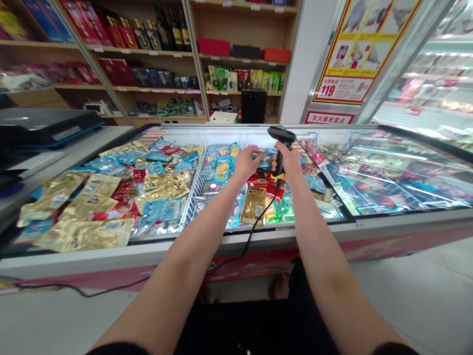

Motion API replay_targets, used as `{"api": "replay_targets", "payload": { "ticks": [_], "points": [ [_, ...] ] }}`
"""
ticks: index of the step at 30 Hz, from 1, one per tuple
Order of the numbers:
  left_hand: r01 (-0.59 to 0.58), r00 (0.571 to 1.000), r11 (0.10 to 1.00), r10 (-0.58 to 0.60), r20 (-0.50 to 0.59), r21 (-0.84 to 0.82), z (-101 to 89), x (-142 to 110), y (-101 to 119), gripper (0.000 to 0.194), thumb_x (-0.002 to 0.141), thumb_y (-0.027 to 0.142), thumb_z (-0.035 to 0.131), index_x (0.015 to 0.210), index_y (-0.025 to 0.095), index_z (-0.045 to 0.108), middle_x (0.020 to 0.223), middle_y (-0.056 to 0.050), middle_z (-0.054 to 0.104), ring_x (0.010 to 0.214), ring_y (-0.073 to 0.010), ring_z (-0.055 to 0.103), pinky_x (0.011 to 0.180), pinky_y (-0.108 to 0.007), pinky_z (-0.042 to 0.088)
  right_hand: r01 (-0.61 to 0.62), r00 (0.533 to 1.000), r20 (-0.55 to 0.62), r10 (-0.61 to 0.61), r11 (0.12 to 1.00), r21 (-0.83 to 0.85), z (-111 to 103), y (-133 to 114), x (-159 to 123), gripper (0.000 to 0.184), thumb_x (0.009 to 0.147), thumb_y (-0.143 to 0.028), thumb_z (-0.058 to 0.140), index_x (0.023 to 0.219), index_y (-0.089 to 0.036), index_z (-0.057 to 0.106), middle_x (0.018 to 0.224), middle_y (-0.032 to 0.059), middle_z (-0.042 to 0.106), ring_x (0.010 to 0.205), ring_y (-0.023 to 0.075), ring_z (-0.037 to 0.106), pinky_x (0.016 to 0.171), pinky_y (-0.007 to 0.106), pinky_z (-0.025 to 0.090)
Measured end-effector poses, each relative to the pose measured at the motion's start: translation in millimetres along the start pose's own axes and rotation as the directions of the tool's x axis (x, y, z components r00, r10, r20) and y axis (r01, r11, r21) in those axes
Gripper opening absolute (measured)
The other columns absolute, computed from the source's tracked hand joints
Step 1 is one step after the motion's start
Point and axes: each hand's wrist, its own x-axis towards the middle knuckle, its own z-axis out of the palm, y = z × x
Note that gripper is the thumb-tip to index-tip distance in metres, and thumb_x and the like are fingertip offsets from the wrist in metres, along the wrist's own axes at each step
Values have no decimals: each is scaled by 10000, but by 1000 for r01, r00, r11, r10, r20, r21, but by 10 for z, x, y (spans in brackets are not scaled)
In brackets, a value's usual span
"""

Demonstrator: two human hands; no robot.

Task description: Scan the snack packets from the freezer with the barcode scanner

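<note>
**"Left hand (247, 163)?"**

"Fingers (258, 152) pinched narrow on a small blue foil snack packet (266, 159), just beside the scanner."

**"Right hand (288, 162)?"**

"Fingers (292, 157) wrapped tight round a black corded barcode scanner (280, 153). Both hands above a white chest freezer (332, 231) full of gold and blue foil packets (84, 234)."

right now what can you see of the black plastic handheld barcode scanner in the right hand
The black plastic pistol-grip barcode scanner sits in the right hand, its wide head on top and its handle running down through the fingers to a yellow band at the base. A black cable leaves the base and trails down across the front rim of the glass-topped chest freezer. The scanner is held above the packets in the freezer.
</note>
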Motion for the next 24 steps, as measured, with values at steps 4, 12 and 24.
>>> {"api": "replay_targets", "payload": {
  "ticks": [4,12,24],
  "points": [
    [32,999,999,-32,-10,17,-114,-12,-73,34,841,197,751,831,227,739,1032,-88,784,1062,-303,714,1071,-420,512,-20,999,26,21,1000,-18,50,29,-42,238,948,-344,705,816,-223,549,510,-50,560,364,121,484,346,244,435],
    [115,993,980,-116,-3,165,-721,-40,-317,186,690,74,754,753,243,708,1031,-80,796,1146,-340,709,1134,-447,475,-93,983,151,105,992,-80,368,95,-157,279,938,-316,720,748,-219,539,492,-35,560,343,113,477,338,234,424],
    [389,901,739,-429,-61,551,-2162,-140,-750,404,410,-14,782,581,241,518,787,-102,694,1159,-460,693,1113,-512,471,-82,887,414,204,952,-294,1354,456,-342,388,968,-304,730,656,-227,513,457,-29,533,330,121,466,325,248,398]
  ]
}}
